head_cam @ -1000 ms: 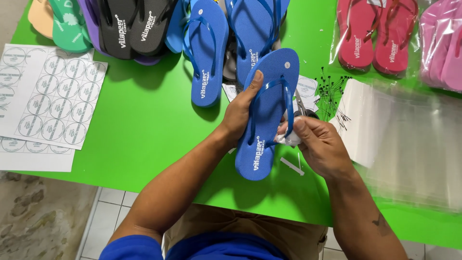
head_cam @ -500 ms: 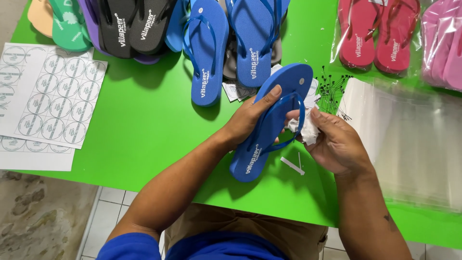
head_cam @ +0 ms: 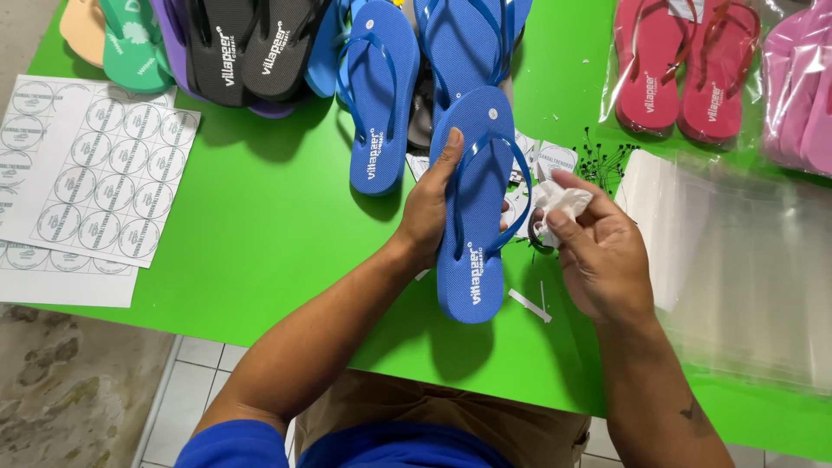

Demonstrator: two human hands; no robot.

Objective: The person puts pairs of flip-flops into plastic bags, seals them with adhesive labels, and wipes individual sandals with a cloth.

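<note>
- My left hand (head_cam: 429, 208) grips a blue flip-flop (head_cam: 475, 204) along its left edge, thumb up the side; the fingers wrap underneath, so I cannot see them.
- The flip-flop is sole-up-to-camera with its straps showing, held over the near middle of the green worktop (head_cam: 260, 225), toe pointing far.
- My right hand (head_cam: 598, 251) is closed around a crumpled white scrap (head_cam: 559, 204), just right of the strap; whether it touches the strap I cannot tell.
- Under the flip-flop, small round labels (head_cam: 555, 158) and a scatter of thin black fasteners (head_cam: 602, 160) are partly covered.
- Far edge: more blue flip-flops (head_cam: 381, 95), a black pair (head_cam: 247, 48), and green and tan ones, all cut off by the frame.
- Far right: red pairs (head_cam: 685, 74) in clear bags, pink ones cropped.
- Right: a stack of clear bags (head_cam: 737, 269), edges hard to separate.
- Left: sheets of round stickers (head_cam: 100, 178), partly out of frame.
</note>
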